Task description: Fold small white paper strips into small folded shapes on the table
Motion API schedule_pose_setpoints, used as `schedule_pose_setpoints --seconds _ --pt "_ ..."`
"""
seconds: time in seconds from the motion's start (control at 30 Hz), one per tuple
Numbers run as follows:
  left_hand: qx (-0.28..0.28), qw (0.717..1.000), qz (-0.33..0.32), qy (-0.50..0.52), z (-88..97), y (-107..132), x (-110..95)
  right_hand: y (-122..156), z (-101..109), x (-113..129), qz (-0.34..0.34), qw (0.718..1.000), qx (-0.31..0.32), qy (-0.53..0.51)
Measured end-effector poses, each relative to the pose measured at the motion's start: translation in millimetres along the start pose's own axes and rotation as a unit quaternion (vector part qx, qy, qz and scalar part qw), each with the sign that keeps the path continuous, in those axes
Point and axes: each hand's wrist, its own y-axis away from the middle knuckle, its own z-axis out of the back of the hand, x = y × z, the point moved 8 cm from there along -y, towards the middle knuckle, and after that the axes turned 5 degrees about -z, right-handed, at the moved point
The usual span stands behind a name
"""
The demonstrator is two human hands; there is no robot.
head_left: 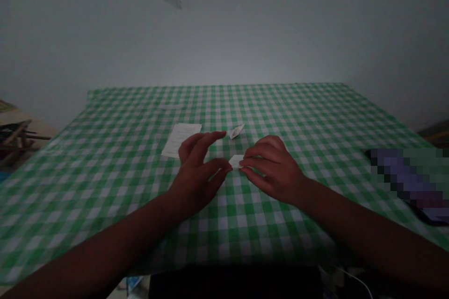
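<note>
A small folded white paper piece lies on the green-and-white checked tablecloth, between my two hands. My right hand pinches its right edge with curled fingers. My left hand touches its left edge with thumb and a lower finger, while its index finger stretches out above. A second small folded paper lies just beyond the hands. A flat white paper sheet rests to the left of it, behind my left hand.
A dark object, blurred out, lies on the cloth at the right edge. The table stands against a pale wall. Wooden furniture shows at the far left. A white cable hangs below the table's near edge.
</note>
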Motion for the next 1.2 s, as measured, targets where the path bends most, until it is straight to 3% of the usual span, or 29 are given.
schedule_pose_setpoints --seconds 0.33,0.53,0.83,0.97,1.07,1.2 --pt "-0.001 1.000 -0.024 -0.007 -0.5 -1.3 -12.6 -1.2 -4.3 11.4 0.020 0.998 0.023 0.052" --pt "-0.003 0.999 -0.046 -0.018 -1.1 0.1 -18.1 -3.0 -1.2 17.4 0.034 0.996 0.004 0.079" --pt "-0.042 0.994 -0.093 -0.028 6.7 -0.6 -23.3 -6.2 -1.8 6.3 0.005 0.997 0.018 0.071" --pt "-0.043 0.996 -0.080 -0.025 9.5 -1.4 -17.5 -4.9 -5.7 -15.9 -0.033 0.996 0.040 0.077" --pt "-0.050 0.996 -0.060 -0.032 14.9 -1.8 -9.7 -4.3 -0.6 -38.8 -0.068 0.993 0.022 0.093" --pt "-0.029 0.999 0.035 0.025 12.0 -0.7 12.8 -6.3 6.4 -51.0 -0.104 0.994 -0.001 0.035"
